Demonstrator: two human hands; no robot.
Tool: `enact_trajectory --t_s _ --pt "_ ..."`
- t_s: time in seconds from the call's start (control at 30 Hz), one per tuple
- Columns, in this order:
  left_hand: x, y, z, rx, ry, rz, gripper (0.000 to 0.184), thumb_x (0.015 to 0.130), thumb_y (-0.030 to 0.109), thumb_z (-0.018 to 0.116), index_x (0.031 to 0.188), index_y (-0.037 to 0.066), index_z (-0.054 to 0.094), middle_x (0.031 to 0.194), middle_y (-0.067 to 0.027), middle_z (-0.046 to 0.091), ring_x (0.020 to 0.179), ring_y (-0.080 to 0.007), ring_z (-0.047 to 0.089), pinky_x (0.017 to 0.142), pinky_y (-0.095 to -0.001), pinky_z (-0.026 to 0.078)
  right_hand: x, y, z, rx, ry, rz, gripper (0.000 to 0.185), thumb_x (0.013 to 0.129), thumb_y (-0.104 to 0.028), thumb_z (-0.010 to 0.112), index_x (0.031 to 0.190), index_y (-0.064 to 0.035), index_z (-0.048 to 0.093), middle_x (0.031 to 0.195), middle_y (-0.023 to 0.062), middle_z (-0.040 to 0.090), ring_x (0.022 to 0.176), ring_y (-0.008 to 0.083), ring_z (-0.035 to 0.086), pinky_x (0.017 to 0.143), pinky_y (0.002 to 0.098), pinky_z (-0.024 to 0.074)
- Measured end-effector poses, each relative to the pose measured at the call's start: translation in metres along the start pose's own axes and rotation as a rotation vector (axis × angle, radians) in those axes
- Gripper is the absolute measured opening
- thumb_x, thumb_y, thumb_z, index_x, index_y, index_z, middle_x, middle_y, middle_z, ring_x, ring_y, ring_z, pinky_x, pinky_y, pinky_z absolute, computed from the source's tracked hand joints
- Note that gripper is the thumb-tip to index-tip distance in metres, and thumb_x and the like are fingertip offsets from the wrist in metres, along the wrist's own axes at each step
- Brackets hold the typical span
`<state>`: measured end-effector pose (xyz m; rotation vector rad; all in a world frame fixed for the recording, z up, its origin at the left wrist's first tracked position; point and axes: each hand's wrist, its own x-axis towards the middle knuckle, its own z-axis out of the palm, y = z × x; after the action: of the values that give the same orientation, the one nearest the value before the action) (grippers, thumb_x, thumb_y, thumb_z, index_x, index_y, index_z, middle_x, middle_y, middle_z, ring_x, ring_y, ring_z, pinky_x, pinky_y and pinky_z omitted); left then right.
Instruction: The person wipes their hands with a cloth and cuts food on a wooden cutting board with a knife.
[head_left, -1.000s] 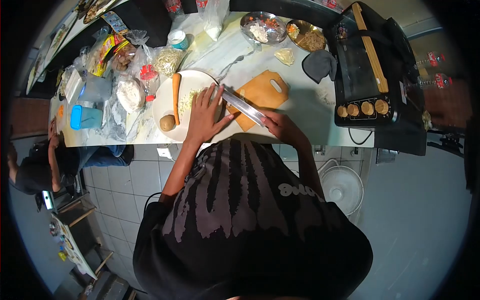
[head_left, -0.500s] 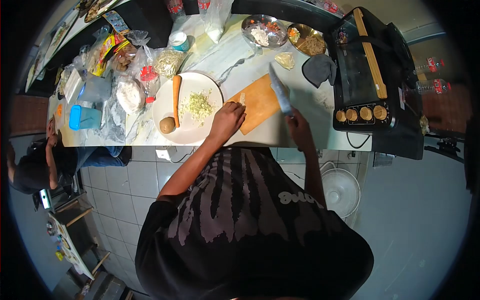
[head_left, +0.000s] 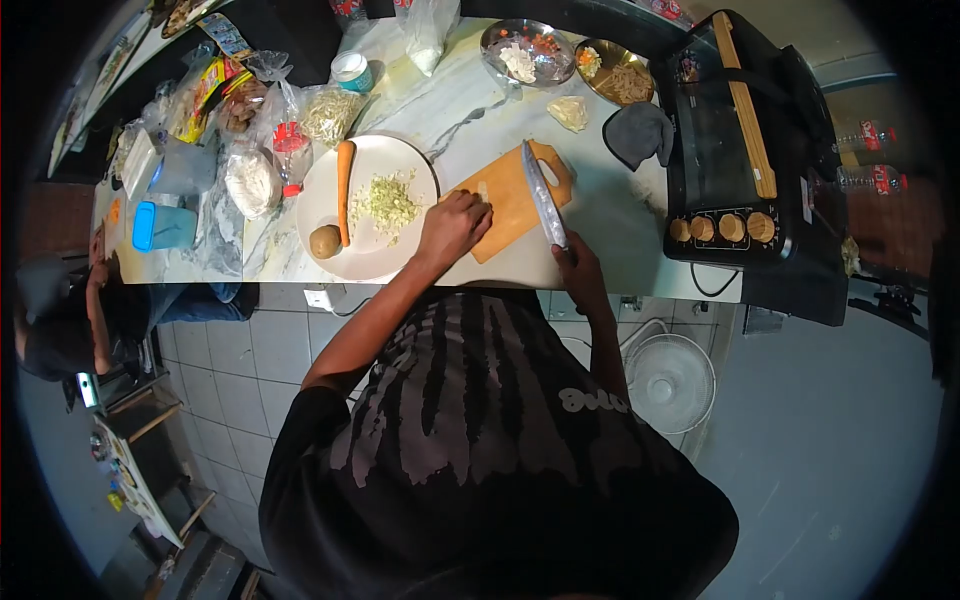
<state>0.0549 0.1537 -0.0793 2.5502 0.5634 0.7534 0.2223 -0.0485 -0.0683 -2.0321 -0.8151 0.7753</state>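
Note:
My left hand rests on the near left part of the wooden cutting board, its fingers curled together at a small pale piece of food. What kind of food it is, I cannot make out. In my right hand is the handle of a large kitchen knife, whose blade points away over the right side of the board. Left of the board, a white plate holds chopped pale-green vegetable, a whole carrot and a round brown potato.
A black toaster oven stands at the right. Behind the board are a steel bowl and a second bowl with food. Bags, a bottle and a blue-lidded container crowd the left. Another person is at far left.
The knife has shifted left, with its blade now over the board's right side, and my right hand has moved left with it. My left hand stays at the pale piece.

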Motion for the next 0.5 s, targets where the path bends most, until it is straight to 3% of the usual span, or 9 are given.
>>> enact_trajectory --t_s 0.07,0.1,0.3,0.37,0.4,0.47,0.5 --pt "-0.001 0.005 0.001 0.003 -0.003 0.042 0.012 0.085 0.017 0.073 0.093 0.008 0.074 0.089 -0.0082 0.069 0.082 -0.0265 0.066 0.069 -0.0402 0.055 0.005 0.001 -0.004 0.011 0.048 -0.044 0.046 0.097 -0.025 0.063 0.137 -0.0031 0.056 0.078 0.0133 0.059 0.07 0.0204 0.053 0.07 0.0372 0.0475" --pt "-0.001 0.007 0.003 -0.007 -0.006 0.044 0.011 0.086 0.017 0.073 0.093 0.008 0.074 0.088 -0.0081 0.069 0.08 -0.026 0.066 0.068 -0.0399 0.055 0.008 -0.002 -0.007 -0.011 0.036 -0.061 0.046 0.098 -0.025 0.062 0.137 -0.0027 0.056 0.087 0.017 0.065 0.077 0.0235 0.061 0.075 0.0378 0.0497" --pt "0.006 0.019 -0.013 -0.08 -0.02 0.016 0.021 0.086 0.026 0.075 0.096 0.008 0.075 0.089 -0.006 0.067 0.075 -0.0243 0.066 0.064 -0.0365 0.055 0.016 -0.005 -0.013 0.016 0.0 -0.007 0.044 0.099 -0.025 0.061 0.135 -0.0015 0.057 0.111 0.0224 0.07 0.099 0.0294 0.069 0.087 0.038 0.0513" --pt "0.011 0.008 -0.021 -0.135 0.138 -0.053 0.03 0.086 0.034 0.077 0.102 0.008 0.074 0.089 -0.0057 0.067 0.072 -0.0239 0.067 0.06 -0.0363 0.055 0.02 0.001 -0.011 0.043 0.018 -0.014 0.043 0.099 -0.025 0.061 0.134 -0.0013 0.057 0.113 0.0218 0.069 0.1 0.0291 0.069 0.088 0.0379 0.0512" --pt "0.018 0.006 -0.032 -0.132 0.079 -0.208 0.033 0.083 0.033 0.078 0.103 0.008 0.074 0.091 -0.0083 0.066 0.082 -0.0269 0.067 0.067 -0.0394 0.055 0.023 0.005 -0.009 0.065 0.033 -0.018 0.043 0.099 -0.026 0.061 0.134 -0.0011 0.057 0.114 0.0211 0.069 0.102 0.0288 0.068 0.088 0.0378 0.051" --pt "0.035 -0.016 -0.041 0.244 0.105 -0.174 0.029 0.079 0.028 0.078 0.099 0.007 0.074 0.093 -0.0116 0.066 0.094 -0.0319 0.063 0.077 -0.0434 0.054 0.029 0.012 -0.007 0.085 0.031 -0.047 0.043 0.099 -0.026 0.061 0.134 -0.0011 0.057 0.115 0.0209 0.069 0.102 0.0283 0.068 0.088 0.0375 0.051" --pt "0.039 -0.028 -0.041 0.248 0.103 -0.175 0.029 0.079 0.028 0.078 0.099 0.007 0.074 0.093 -0.0116 0.066 0.094 -0.0319 0.063 0.077 -0.0434 0.054 0.031 0.015 -0.007 0.097 0.028 -0.077 0.044 0.099 -0.026 0.061 0.134 -0.001 0.056 0.116 0.0207 0.069 0.103 0.0278 0.068 0.089 0.0372 0.0509"
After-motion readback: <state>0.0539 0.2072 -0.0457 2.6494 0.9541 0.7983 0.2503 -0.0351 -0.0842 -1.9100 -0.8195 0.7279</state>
